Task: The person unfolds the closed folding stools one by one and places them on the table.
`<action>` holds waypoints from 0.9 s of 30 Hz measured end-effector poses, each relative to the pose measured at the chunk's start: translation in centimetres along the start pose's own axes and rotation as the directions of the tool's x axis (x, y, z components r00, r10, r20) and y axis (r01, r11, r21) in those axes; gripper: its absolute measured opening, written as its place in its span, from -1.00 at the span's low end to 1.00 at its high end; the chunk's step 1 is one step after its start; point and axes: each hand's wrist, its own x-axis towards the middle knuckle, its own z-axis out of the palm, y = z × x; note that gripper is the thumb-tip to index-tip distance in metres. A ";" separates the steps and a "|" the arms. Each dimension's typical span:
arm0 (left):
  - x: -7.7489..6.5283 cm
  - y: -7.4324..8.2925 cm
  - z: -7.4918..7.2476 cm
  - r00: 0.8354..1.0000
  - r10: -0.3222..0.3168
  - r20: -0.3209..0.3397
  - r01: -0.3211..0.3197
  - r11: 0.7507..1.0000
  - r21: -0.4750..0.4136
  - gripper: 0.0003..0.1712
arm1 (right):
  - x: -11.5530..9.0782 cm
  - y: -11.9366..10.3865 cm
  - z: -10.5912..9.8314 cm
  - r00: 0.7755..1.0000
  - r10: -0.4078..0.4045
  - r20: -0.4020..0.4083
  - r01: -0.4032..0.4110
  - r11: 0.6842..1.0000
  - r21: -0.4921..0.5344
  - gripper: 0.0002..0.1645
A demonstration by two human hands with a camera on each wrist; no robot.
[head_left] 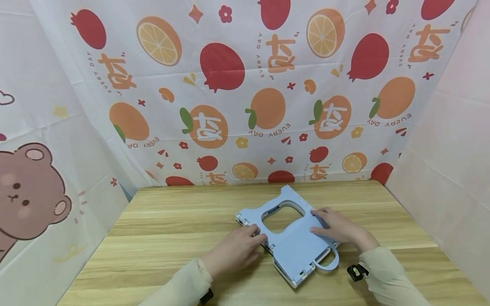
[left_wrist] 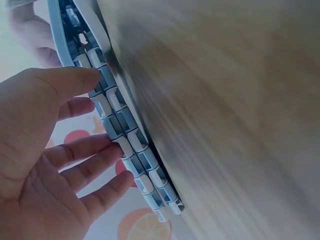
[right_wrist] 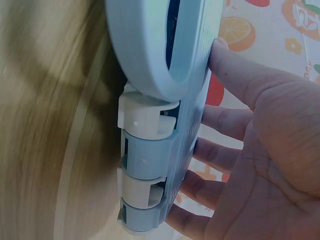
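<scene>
A light blue plastic folding stool (head_left: 298, 246) lies folded flat on the wooden table, set at a slant. It has a large rounded opening, grey-white hinge pieces along its edges and a loop handle (head_left: 330, 260) at the near right. My left hand (head_left: 239, 250) touches the stool's left edge. In the left wrist view, its thumb and spread fingertips meet the row of hinges (left_wrist: 127, 135). On the right side, my right hand (head_left: 338, 227) rests on the upper face with loosely spread fingers. The right wrist view shows the white and blue hinge knuckles (right_wrist: 145, 155) below the handle.
The wooden table (head_left: 172, 221) stretches out around the stool. A fruit-print curtain (head_left: 245, 153) hangs at its back edge, with pale cloth on both sides; the left cloth carries a bear print (head_left: 30, 191). Dark straps sit on both wrists.
</scene>
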 end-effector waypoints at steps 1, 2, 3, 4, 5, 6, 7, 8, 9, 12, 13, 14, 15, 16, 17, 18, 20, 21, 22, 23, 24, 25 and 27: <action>-0.2 0.0 -0.1 1.000 -0.003 -0.002 0.003 1.000 0.001 -0.66 | 0.1 -0.1 0.0 1.000 -0.002 0.002 0.002 1.000 0.004 -0.13; -0.3 0.0 -0.1 1.000 -0.006 -0.003 0.006 1.000 0.001 -0.66 | 0.1 -0.2 0.1 1.000 -0.003 0.003 0.003 1.000 0.007 -0.12; -0.4 0.1 -0.2 1.000 -0.009 -0.007 0.009 1.000 0.001 -0.65 | 0.2 -0.3 0.1 1.000 -0.005 0.007 0.005 1.000 0.009 -0.12; -0.6 0.1 -0.2 1.000 -0.013 -0.008 0.013 1.000 0.000 -0.65 | 0.2 -0.5 0.2 1.000 -0.005 0.011 0.005 1.000 0.013 -0.13; -0.7 0.1 -0.3 1.000 -0.016 -0.011 0.016 1.000 -0.001 -0.65 | 0.3 -0.6 0.2 1.000 -0.007 0.014 0.007 1.000 0.014 -0.13; -0.9 0.1 -0.3 1.000 -0.019 -0.012 0.019 1.000 -0.001 -0.65 | 0.3 -0.7 0.2 1.000 -0.009 0.018 0.009 1.000 0.015 -0.13; -1.0 0.1 -0.4 1.000 -0.024 -0.008 0.024 1.000 0.002 -0.66 | 0.4 -0.8 0.3 1.000 -0.012 0.021 0.011 1.000 0.018 -0.13; -1.2 0.1 -0.5 1.000 -0.029 -0.006 0.029 1.000 0.001 -0.66 | 0.5 -1.0 0.3 1.000 -0.014 0.025 0.014 1.000 0.017 -0.13; -1.4 0.2 -0.6 0.999 -0.034 -0.004 0.034 0.999 0.000 -0.66 | 0.5 -1.1 0.3 0.999 -0.017 0.029 0.017 1.000 0.014 -0.14; -1.8 0.3 -0.8 0.999 -0.043 0.000 0.043 0.999 0.010 -0.66 | 0.8 -1.5 0.4 0.999 -0.020 0.037 0.019 1.000 0.015 -0.14; -1.9 0.3 -0.9 0.999 -0.046 -0.002 0.046 0.999 0.012 -0.66 | 0.8 -1.6 0.5 0.999 -0.018 0.042 0.018 1.000 0.018 -0.14; -2.0 0.3 -0.9 0.999 -0.048 -0.007 0.048 0.999 0.015 -0.66 | 0.9 -1.8 0.5 0.999 -0.018 0.046 0.017 1.000 0.018 -0.14; -2.1 0.3 -0.9 0.999 -0.047 -0.014 0.047 0.999 0.020 -0.66 | 1.0 -1.9 0.6 0.999 -0.016 0.050 0.015 1.000 0.019 -0.14; -2.2 0.3 -0.9 0.999 -0.046 -0.021 0.046 0.999 0.029 -0.66 | 1.0 -2.0 0.6 0.999 -0.015 0.052 0.014 1.000 0.023 -0.14; -2.3 0.3 -0.9 0.999 -0.042 -0.032 0.044 0.998 0.039 -0.66 | 1.1 -2.1 0.7 0.998 -0.016 0.054 0.015 1.000 0.025 -0.14; -2.5 0.3 -0.9 0.998 -0.040 -0.041 0.042 0.998 0.048 -0.66 | 1.2 -2.3 0.7 0.998 -0.018 0.056 0.017 1.000 0.024 -0.14; -2.7 0.3 -0.9 0.997 -0.031 -0.064 0.036 0.997 0.073 -0.67 | 1.3 -2.5 0.8 0.998 -0.023 0.059 0.021 0.999 0.027 -0.14; -2.8 0.2 -0.9 0.997 -0.024 -0.078 0.030 0.996 0.079 -0.67 | 1.4 -2.6 0.8 0.998 -0.026 0.061 0.024 0.999 0.030 -0.14; -3.0 0.2 -0.9 0.996 -0.019 -0.089 0.027 0.996 0.086 -0.67 | 1.4 -2.7 0.9 0.998 -0.030 0.063 0.028 0.999 0.033 -0.15; -3.1 0.2 -0.9 0.995 -0.014 -0.101 0.023 0.996 0.090 -0.66 | 1.5 -2.8 0.9 0.997 -0.032 0.065 0.030 0.999 0.036 -0.15; -3.2 0.3 -0.9 0.994 -0.010 -0.112 0.021 0.996 0.092 -0.66 | 1.6 -2.9 1.0 0.997 -0.034 0.066 0.032 0.999 0.041 -0.15; -3.3 0.3 -1.0 0.993 -0.004 -0.122 0.016 0.995 0.094 -0.65 | 1.6 -3.0 1.0 0.997 -0.036 0.068 0.033 0.998 0.045 -0.15; -3.5 0.3 -1.0 0.990 0.006 -0.139 0.008 0.995 0.098 -0.63 | 1.7 -3.2 1.1 0.997 -0.036 0.073 0.032 0.998 0.050 -0.15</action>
